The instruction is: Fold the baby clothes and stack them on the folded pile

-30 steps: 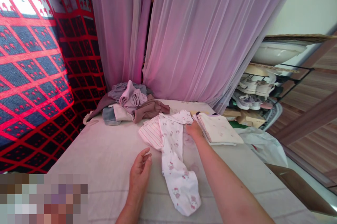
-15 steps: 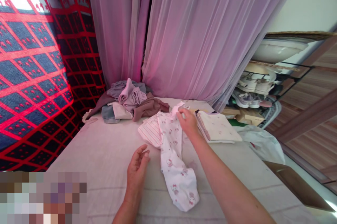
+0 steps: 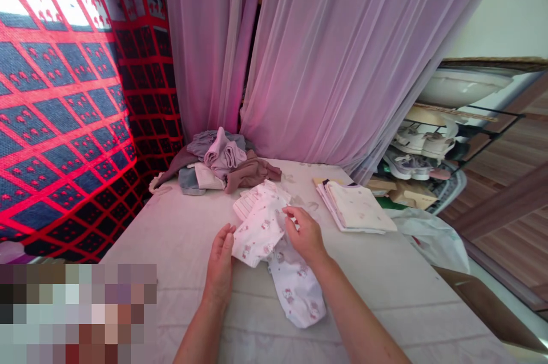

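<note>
A small white garment (image 3: 259, 227) with pink cartoon-cat print lies on the bed, its upper part folded over and one long leg or sleeve (image 3: 299, 290) stretching toward me. Part of a pink-striped cloth (image 3: 244, 204) shows beneath its far left side. At the garment's left edge is my left hand (image 3: 220, 261), fingers extended and not wrapped round the fabric. My right hand (image 3: 305, 234) is at the right edge, fingers loosely bent with thumb and fingertips apart. Whether the fingertips press on the cloth is hard to see.
Rumpled clothes (image 3: 222, 161) lie piled at the back left. A folded stack of clothes (image 3: 357, 207) is at the right. Purple curtains (image 3: 308, 56) hang behind the bed (image 3: 171, 261). Beyond its right side stand a rack with shoes (image 3: 422, 144) and a plastic bag (image 3: 432, 235).
The garment's upper part has been folded over toward me and left. My right hand has moved nearer me and loosened its pinch; my left hand has come up to the garment's edge.
</note>
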